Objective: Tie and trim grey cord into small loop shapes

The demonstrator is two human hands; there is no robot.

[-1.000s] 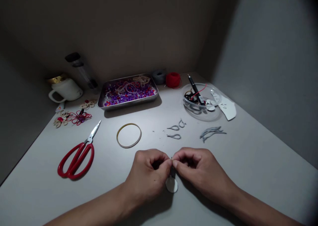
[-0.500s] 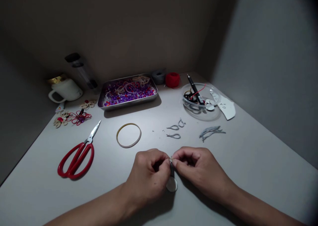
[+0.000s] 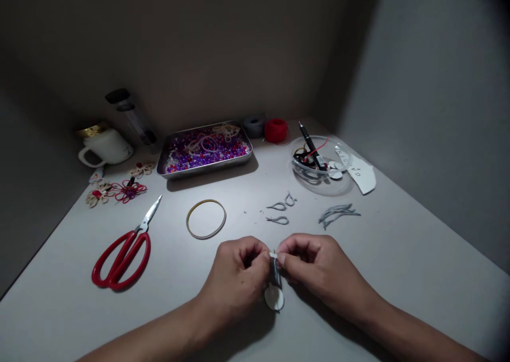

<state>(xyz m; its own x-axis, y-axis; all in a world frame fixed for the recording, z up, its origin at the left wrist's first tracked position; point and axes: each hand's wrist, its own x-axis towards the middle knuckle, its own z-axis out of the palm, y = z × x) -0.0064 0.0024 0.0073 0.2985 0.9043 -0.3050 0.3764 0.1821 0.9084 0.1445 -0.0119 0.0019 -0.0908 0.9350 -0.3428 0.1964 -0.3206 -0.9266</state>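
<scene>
Between the left grip (image 3: 241, 274) and right grip (image 3: 319, 264) shows a small white tab (image 3: 273, 255); on their near side, a dark grey strip (image 3: 275, 273) and white disc (image 3: 274, 298). Beyond the grips – grey cord loops (image 3: 278, 220), a red thread ball (image 3: 275, 131), mixed purple, red and clear beads (image 3: 207, 154). Left of them – red-handled scissors (image 3: 126, 258), silver-bladed.

Made out "GA" in dark letters, turned sideways, with a small mark by the A, on the white cut piece (image 3: 365, 180). Spotted further letters on that same piece, up against the clear bowl (image 3: 337, 148), too blurred to read surely. Noticed dark marking on the mug (image 3: 109, 145), likewise unreadable.
</scene>
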